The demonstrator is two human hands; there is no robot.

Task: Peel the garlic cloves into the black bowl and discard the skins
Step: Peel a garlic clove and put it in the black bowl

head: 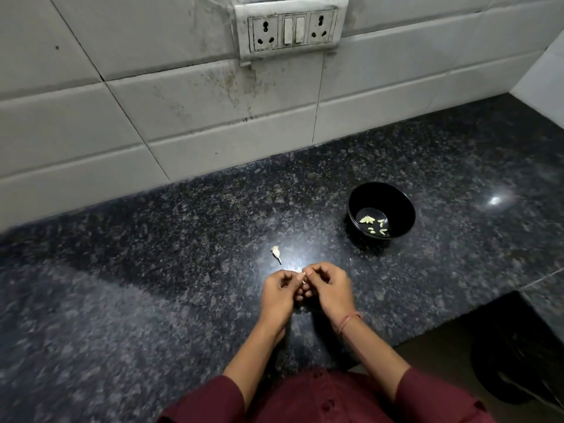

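My left hand (279, 293) and my right hand (328, 288) meet fingertip to fingertip just above the dark granite counter (152, 300). Together they pinch a small pale garlic clove (303, 277), mostly hidden by the fingers. The black bowl (396, 203) stands to the upper right of the hands, with several peeled cloves (374, 225) at its bottom. A garlic stem remnant (276, 253) lies on the counter, just up and to the left of my left hand.
A tiled wall with a switch-and-socket plate (293, 27) rises behind the counter. The counter's front edge runs at the lower right, and a dark bin (518, 355) stands on the floor below it.
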